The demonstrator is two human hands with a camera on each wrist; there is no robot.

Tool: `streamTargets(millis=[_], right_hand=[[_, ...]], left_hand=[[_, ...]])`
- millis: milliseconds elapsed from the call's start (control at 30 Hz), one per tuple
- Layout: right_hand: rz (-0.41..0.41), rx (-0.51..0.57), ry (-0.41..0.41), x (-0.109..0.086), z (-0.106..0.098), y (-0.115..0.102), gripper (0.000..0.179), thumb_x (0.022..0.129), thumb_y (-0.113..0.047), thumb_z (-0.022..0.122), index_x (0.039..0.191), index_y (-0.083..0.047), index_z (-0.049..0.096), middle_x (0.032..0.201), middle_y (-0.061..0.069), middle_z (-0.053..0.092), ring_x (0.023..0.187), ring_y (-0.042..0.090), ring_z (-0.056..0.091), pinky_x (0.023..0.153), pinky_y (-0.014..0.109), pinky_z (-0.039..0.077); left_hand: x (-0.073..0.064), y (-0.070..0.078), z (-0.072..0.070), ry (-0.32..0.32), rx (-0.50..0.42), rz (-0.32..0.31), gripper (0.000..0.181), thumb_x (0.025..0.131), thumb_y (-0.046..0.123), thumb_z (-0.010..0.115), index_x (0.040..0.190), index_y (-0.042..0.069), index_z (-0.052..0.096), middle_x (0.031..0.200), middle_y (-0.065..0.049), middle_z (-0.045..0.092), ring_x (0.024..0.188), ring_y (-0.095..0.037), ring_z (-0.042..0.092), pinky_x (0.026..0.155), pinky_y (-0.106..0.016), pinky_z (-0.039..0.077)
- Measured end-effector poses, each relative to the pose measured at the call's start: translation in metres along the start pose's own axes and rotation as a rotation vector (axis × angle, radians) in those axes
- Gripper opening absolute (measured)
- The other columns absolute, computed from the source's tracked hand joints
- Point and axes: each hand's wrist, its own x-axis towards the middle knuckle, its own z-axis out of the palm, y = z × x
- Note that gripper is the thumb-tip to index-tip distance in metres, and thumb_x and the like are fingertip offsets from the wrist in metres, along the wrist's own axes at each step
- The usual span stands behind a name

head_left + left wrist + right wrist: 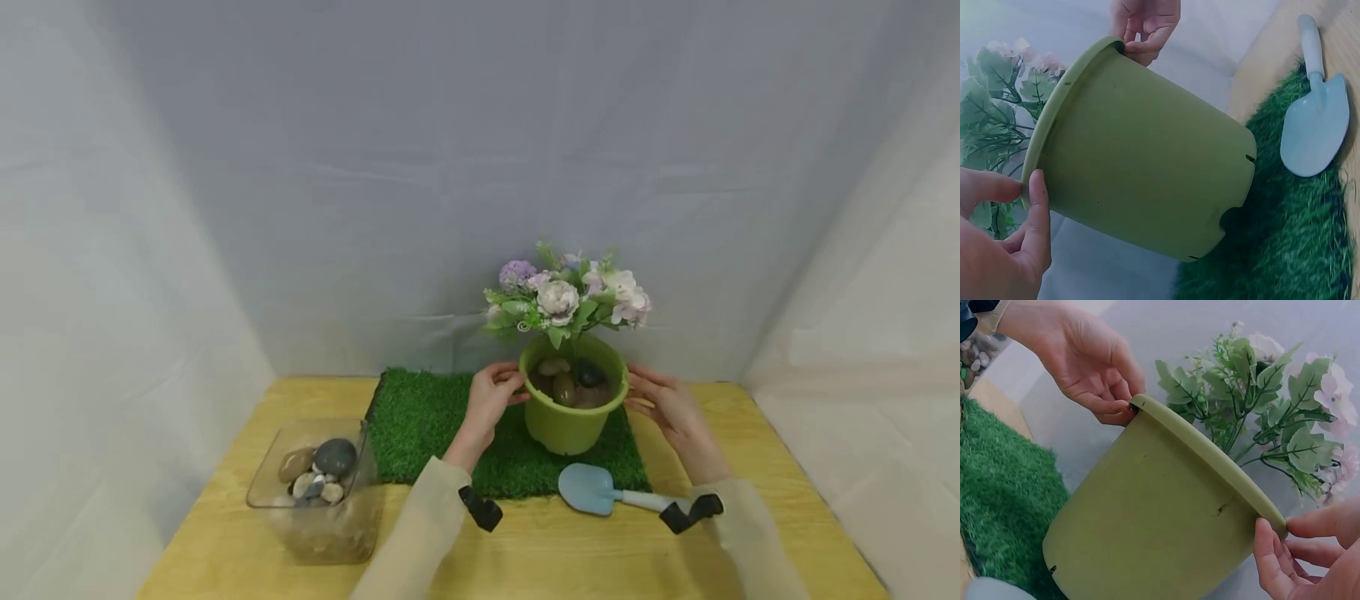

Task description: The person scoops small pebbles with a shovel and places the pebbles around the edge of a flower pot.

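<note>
Green, one pot [566, 429] in a two-handed grip [489, 402] [672, 408] holds perhaps three stones [564, 388].

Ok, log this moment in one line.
left hand: pinches green flowerpot rim | right hand: pinches rim opposite | garden trowel: across artificial turf edge

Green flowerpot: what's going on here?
Someone holds the green flowerpot by its rim, left grip on one side, right grip opposite. It contains flowers and stones. It's over the artificial turf mat; whether it touches is unclear. A blue trowel lies across the mat's front edge; a clear container of pebbles stands to the left.
</note>
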Motion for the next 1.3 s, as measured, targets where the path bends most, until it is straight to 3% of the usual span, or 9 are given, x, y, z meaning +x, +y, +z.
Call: streamTargets(millis=[233, 433, 600, 967, 1300], right_hand=[[-0.017, -0.018, -0.018, 0.005, 0.006, 0.0, 0.051, 0.106, -0.011, 0.053, 0.15, 0.011, 0.038, 0.104, -0.005, 0.065, 0.084, 0.004, 0.064, 0.083, 0.022, 0.059], [0.011, -0.016, -0.004, 0.007, 0.009, 0.002, 0.05, 0.106, -0.014, 0.055, 0.15, 0.006, 0.043, 0.116, 0.0, 0.063, 0.088, 0.005, 0.066, 0.09, 0.029, 0.059], [0.027, 0.012, 0.021, 0.007, 0.013, 0.001, 0.049, 0.105, -0.014, 0.058, 0.149, 0.004, 0.046, 0.106, -0.003, 0.066, 0.085, 0.007, 0.066, 0.088, 0.028, 0.059], [0.027, 0.068, 0.014, 0.009, 0.009, 0.001, 0.048, 0.104, -0.01, 0.058, 0.146, 0.008, 0.047, 0.09, -0.004, 0.069, 0.079, 0.007, 0.066, 0.083, 0.027, 0.06], [0.079, 0.076, 0.008, 0.011, -0.006, 0.009, 0.047, 0.104, -0.012, 0.059, 0.147, 0.004, 0.05, 0.095, -0.003, 0.069, 0.082, 0.008, 0.067, 0.089, 0.031, 0.06]], left_hand=[[-0.002, 0.002, -0.006, 0.025, 0.009, 0.01, 0.036, 0.102, 0.009, 0.059, 0.134, -0.006, 0.058, 0.117, -0.018, 0.065, 0.086, -0.009, 0.067, 0.088, -0.037, 0.06], [-0.004, 0.006, -0.009, 0.035, 0.025, 0.017, 0.036, 0.101, 0.004, 0.057, 0.134, -0.012, 0.055, 0.115, -0.022, 0.064, 0.086, -0.011, 0.067, 0.09, -0.043, 0.06], [-0.007, 0.008, -0.008, 0.068, 0.028, 0.023, 0.036, 0.102, 0.007, 0.057, 0.135, -0.009, 0.056, 0.121, -0.024, 0.063, 0.087, -0.009, 0.066, 0.092, -0.044, 0.059], [-0.01, 0.012, 0.0, 0.125, 0.046, 0.027, 0.034, 0.102, 0.009, 0.058, 0.132, -0.005, 0.06, 0.119, -0.021, 0.064, 0.089, -0.011, 0.068, 0.086, -0.035, 0.061], [-0.008, 0.003, 0.013, 0.139, 0.064, 0.02, 0.035, 0.101, 0.009, 0.056, 0.131, -0.008, 0.059, 0.117, -0.022, 0.064, 0.093, -0.017, 0.068, 0.083, -0.033, 0.061]])
